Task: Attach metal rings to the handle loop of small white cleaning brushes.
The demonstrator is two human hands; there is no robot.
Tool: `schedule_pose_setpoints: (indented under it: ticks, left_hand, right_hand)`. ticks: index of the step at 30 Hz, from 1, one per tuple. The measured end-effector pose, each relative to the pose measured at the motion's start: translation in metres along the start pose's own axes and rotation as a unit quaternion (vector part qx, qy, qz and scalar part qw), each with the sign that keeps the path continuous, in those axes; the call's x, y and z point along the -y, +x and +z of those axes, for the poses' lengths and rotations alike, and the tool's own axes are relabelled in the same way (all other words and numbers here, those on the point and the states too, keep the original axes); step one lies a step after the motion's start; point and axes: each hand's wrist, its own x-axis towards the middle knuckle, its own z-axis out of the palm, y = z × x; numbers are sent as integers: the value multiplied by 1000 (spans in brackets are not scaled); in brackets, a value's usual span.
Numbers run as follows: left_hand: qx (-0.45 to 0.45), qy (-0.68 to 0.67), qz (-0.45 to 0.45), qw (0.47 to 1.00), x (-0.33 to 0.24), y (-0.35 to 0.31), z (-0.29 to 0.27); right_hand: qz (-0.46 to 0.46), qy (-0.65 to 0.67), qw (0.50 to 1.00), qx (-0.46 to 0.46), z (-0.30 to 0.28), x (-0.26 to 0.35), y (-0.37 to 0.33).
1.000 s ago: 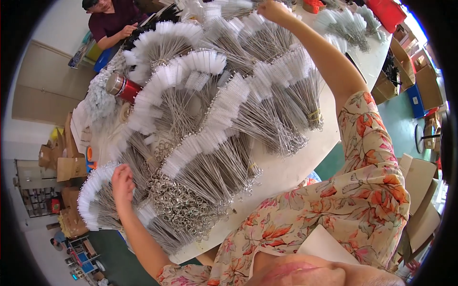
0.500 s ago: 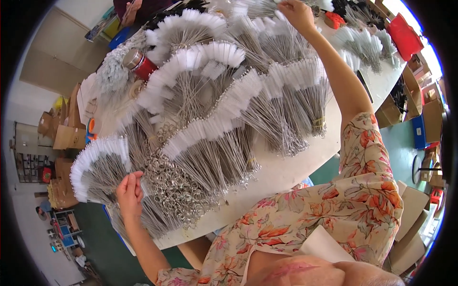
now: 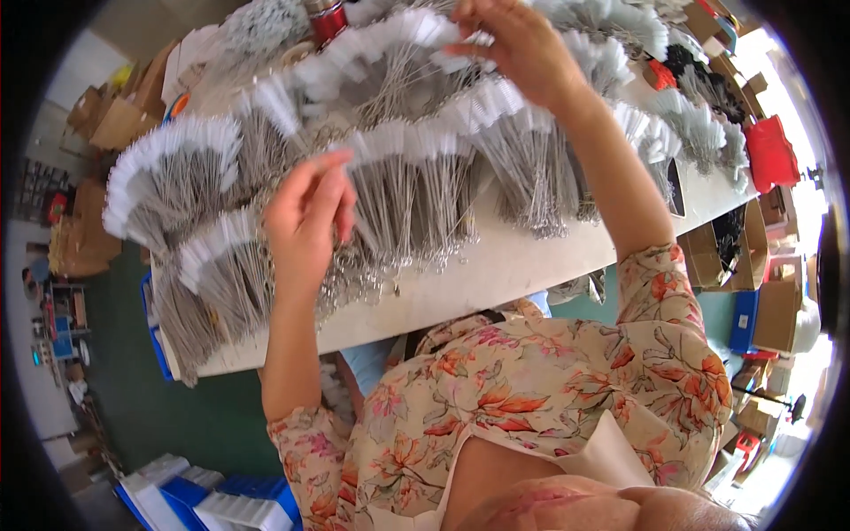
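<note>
1. Fingers on the right hand [image 3: 536, 66] are spread apart, with the thumb away from the rest. I can see nothing held in that hand. It is up over the white brush tops, and I cannot tell if it touches them.

2. Fingers on the left hand [image 3: 305, 221] are a bit bent, with gaps between them, and one pokes out toward the person's right. Nothing shows in this hand. It is over the wires, and I cannot tell if it touches any.

3. White table [image 3: 496, 265] — big, with a bare strip along the side close to the person.

4. Lots of brushes [image 3: 522, 168] lie on the table in bunches. Their fuzzy white tops point mostly away from the person, and their long thin wires mostly point back. One bunch on the left spreads out like a fan.

5. Shirt [image 3: 505, 398] on the person is cream with orange and pink flowers.

6. Cardboard box [image 3: 755, 234] stands beside the right end of the table, with black things in it.

7. Red bag [image 3: 772, 150] is near the table's right corner.

8. Red flask [image 3: 328, 22] is on the far side, past the brushes — the top edge of my view cuts it off.

9. Shiny wire loops [image 3: 359, 288] lie near the left hand, at the wire ends.
</note>
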Motion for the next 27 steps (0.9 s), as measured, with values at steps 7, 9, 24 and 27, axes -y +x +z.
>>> schedule_pose_setpoints:
  ticks: [7,9,24,27]
  left_hand:
    - [-36,75,206,975,51,-5,25]
    - [-72,55,237,967,58,-13,16]
    - [-157,254,370,879,73,-66,-37]
    - [-52,19,251,966,60,-57,-36]
  right_hand:
    - [257,85,954,132,122,-22,-90]
    - [27,117,993,11,129,-38,-104]
    - [314,112,924,185,94,-43,-128]
    - [104,-213,920,312,121,-42,-147]
